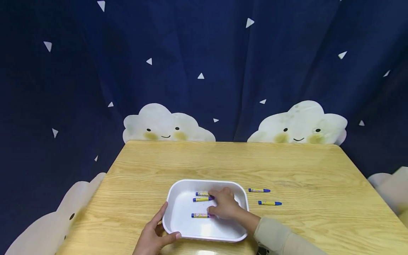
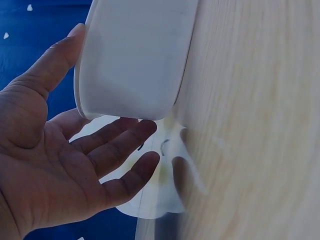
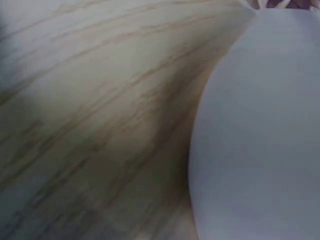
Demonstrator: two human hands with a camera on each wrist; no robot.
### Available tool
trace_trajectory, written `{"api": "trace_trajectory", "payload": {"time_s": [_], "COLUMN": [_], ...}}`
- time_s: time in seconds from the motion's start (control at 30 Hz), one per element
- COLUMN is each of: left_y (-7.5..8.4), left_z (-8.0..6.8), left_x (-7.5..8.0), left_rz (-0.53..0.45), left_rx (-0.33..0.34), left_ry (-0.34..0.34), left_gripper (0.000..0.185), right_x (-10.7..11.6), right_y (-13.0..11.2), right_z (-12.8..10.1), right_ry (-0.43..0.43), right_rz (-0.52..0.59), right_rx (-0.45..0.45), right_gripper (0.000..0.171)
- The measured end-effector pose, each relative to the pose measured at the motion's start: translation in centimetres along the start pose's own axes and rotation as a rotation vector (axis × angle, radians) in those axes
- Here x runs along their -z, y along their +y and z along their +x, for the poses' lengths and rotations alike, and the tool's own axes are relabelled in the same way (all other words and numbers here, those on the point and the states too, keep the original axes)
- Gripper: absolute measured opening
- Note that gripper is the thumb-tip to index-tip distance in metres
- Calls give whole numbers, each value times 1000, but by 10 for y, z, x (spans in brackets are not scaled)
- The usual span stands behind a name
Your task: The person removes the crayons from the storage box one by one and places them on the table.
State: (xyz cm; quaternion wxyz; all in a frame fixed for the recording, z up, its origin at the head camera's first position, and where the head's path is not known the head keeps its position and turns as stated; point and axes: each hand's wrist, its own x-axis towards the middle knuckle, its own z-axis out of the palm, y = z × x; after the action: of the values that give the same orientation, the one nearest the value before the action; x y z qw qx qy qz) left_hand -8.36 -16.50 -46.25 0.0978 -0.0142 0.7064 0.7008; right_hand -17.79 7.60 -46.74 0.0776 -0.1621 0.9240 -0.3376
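Observation:
A white tray with rounded corners sits near the table's front edge. My left hand touches its front left corner, thumb at the front rim and index finger along the left side; in the left wrist view the fingers are spread and the palm is away from the wall. Inside the tray lie an upper crayon, another crayon just below it and a lower crayon. Over their right ends is my right hand, thumb and index finger apart. Its fingers partly hide the crayons' tips.
Right of the tray, a crayon and a second yellow-wrapped blue crayon lie on the wooden table. A dark blue curtain with white triangles and smiling clouds hangs behind and beside it.

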Motion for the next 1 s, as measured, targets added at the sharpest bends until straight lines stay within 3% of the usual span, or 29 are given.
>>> {"api": "trace_trajectory", "payload": {"time_s": [0.2, 0.37, 0.6, 0.77, 1.0], "left_y": [-1, -1, 0, 0, 0], "left_z": [-1, 0, -1, -1, 0], "left_x": [-1, 0, 0, -1, -2], "left_rz": [0, 7, 21, 3, 9], "left_rx": [9, -6, -17, -3, 2], "left_ry": [1, -2, 2, 0, 13], "left_gripper": [104, 104, 103, 104, 105], "right_x": [-4, -3, -6, -8, -9], "right_y": [0, -1, -4, -4, -3], "right_z": [-3, -4, -5, -6, -5], "right_ry": [77, 75, 66, 77, 81], "right_rz": [15, 1, -23, -106, -127], "right_rx": [-14, -30, -55, -45, 12], "right_gripper": [42, 48, 18, 30, 27]}}
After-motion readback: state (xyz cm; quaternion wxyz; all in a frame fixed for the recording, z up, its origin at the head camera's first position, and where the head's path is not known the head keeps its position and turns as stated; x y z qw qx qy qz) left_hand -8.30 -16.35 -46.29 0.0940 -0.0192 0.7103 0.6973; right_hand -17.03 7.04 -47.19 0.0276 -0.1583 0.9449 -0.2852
